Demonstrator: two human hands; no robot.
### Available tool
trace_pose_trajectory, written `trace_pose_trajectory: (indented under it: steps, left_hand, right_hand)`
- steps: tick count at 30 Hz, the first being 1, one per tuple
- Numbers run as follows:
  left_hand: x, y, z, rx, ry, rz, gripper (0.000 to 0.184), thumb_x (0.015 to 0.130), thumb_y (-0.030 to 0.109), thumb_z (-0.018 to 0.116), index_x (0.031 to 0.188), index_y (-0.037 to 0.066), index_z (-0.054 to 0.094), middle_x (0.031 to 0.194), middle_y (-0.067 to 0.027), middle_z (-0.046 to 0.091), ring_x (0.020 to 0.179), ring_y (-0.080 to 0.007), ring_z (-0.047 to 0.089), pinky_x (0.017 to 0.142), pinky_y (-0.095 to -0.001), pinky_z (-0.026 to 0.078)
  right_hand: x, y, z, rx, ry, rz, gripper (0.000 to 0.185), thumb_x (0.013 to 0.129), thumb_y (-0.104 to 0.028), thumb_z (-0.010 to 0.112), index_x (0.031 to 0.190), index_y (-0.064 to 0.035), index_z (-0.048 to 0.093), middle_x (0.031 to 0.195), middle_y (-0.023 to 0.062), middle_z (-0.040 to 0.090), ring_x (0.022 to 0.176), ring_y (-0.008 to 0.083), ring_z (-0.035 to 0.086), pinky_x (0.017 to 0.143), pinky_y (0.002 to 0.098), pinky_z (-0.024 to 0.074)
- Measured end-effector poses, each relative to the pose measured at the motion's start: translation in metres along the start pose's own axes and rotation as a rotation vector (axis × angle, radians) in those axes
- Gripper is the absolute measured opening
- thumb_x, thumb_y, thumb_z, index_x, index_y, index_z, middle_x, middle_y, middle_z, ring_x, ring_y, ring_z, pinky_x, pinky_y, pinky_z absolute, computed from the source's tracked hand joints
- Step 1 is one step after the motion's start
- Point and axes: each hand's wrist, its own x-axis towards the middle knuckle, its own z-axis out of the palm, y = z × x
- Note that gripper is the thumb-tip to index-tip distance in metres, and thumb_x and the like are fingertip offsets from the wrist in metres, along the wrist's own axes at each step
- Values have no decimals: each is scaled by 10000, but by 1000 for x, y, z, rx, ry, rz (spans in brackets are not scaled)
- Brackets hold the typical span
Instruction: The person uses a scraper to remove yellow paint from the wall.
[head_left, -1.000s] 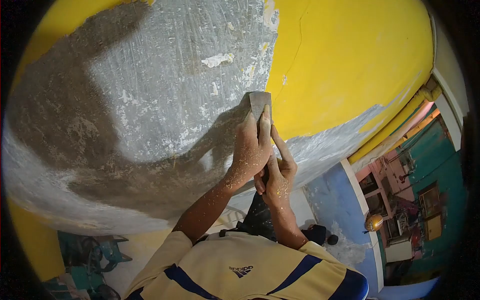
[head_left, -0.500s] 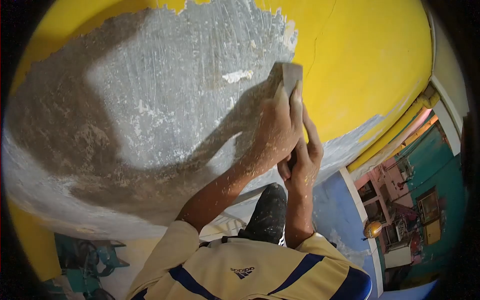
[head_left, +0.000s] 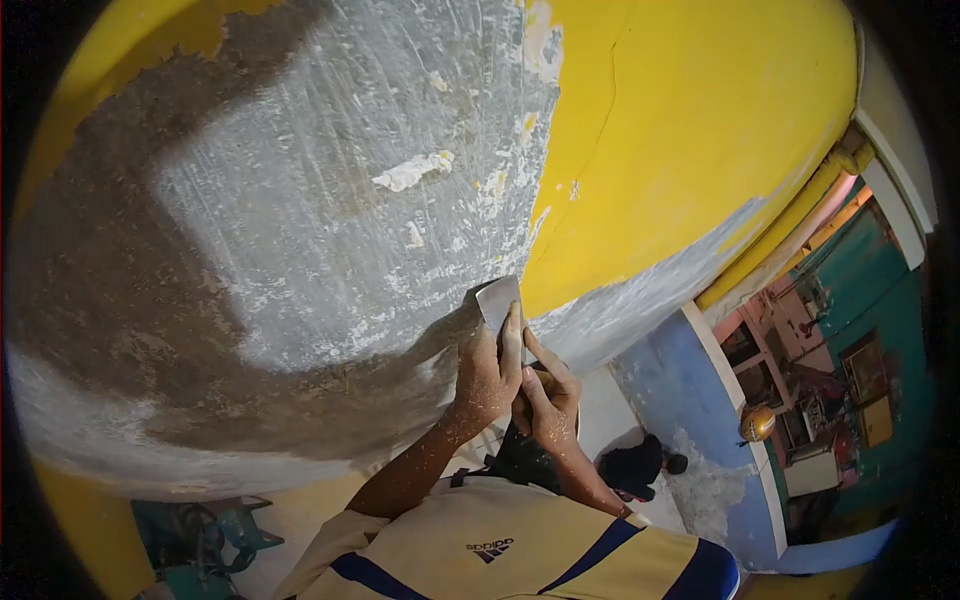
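A flat metal scraper (head_left: 500, 302) lies with its blade against the wall, at the border between bare grey plaster (head_left: 320, 220) and yellow paint (head_left: 690, 140). My left hand (head_left: 484, 378) is closed around the scraper, fingers stretched along the blade. From the other side, my right hand (head_left: 552, 405) also grips it low down, where the handle is mostly hidden by the fingers. Pale flecks dot both hands and forearms. A whitish patch (head_left: 413, 171) remains on the scraped surface, and a thin crack runs through the yellow paint.
A person in dark clothes (head_left: 632, 467) is low down on the right, near a blue wall (head_left: 690, 390). An orange-yellow ball (head_left: 757, 423) sits by the white ledge. Green objects (head_left: 205, 535) stand at lower left. Cluttered shelves (head_left: 790, 400) are far right.
Both hands and the scraper have come down toward my body, along the edge of the yellow paint. The view has shifted, and the person in dark clothes now shows.
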Motion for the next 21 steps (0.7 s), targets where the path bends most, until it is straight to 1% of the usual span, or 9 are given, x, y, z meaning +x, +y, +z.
trace_pose_trajectory:
  steps: [1,5,6,9,10,13,17,18,21]
  left_hand:
    - [0,-1,0,30,18,39,344,1071,188,481,1238,-98,574,975,-187,662,872,-214,637,762,-358,497]
    - [19,26,-4,22,56,58,321,1071,192,483,1185,-94,576,1003,-185,661,882,-222,631,774,-359,493]
    - [24,36,-7,-24,31,24,304,1068,184,480,1147,-92,581,1033,-190,660,918,-234,629,805,-366,488]
    - [38,50,-14,-74,-27,-12,383,1066,193,461,1298,-98,550,1026,-278,633,930,-353,667,792,-405,506]
    - [43,54,-13,-55,24,123,380,1069,189,459,1294,-103,550,1020,-265,640,924,-328,670,786,-389,509]
    - [45,56,-15,-30,28,150,371,1065,182,468,1281,-106,557,1015,-254,644,909,-334,670,780,-376,515]
    - [36,53,-19,-31,-80,-37,359,1067,175,459,1277,-102,552,986,-240,637,876,-338,649,769,-413,501]
    - [32,45,-10,-39,28,87,355,1067,216,487,1200,-100,581,917,-161,628,824,-217,611,723,-351,487]
    - [32,39,-3,-65,69,69,343,1067,219,485,1162,-94,586,882,-149,631,783,-192,605,686,-343,481]
  right_hand:
    - [0,-2,1,-6,10,8,453,1038,-64,535,1483,-11,467,667,-6,590,459,37,434,423,206,311]
    - [7,-18,7,-11,10,-4,453,1040,-69,534,1485,-18,468,650,-4,580,461,40,426,419,206,302]
    - [9,-23,7,-10,5,-21,452,1041,-70,532,1486,-19,469,644,-3,577,462,41,424,418,207,300]
    - [14,-46,17,54,25,-4,449,1044,-73,530,1487,-26,470,630,-2,569,465,42,419,417,209,297]
    - [16,-52,20,75,39,3,451,1045,-79,534,1489,-31,470,623,1,564,466,42,419,416,210,295]
    - [14,-59,24,81,23,-11,454,1047,-86,537,1492,-32,465,627,3,566,470,41,422,416,209,292]
    - [8,-52,19,-13,17,13,460,1049,-98,538,1498,-34,457,619,5,560,461,40,418,414,213,293]
    - [5,-51,17,10,28,33,461,1048,-102,540,1497,-35,459,613,4,555,457,41,415,414,213,294]
    - [3,-51,17,63,30,60,463,1048,-112,546,1496,-35,460,599,1,543,446,43,407,411,215,294]
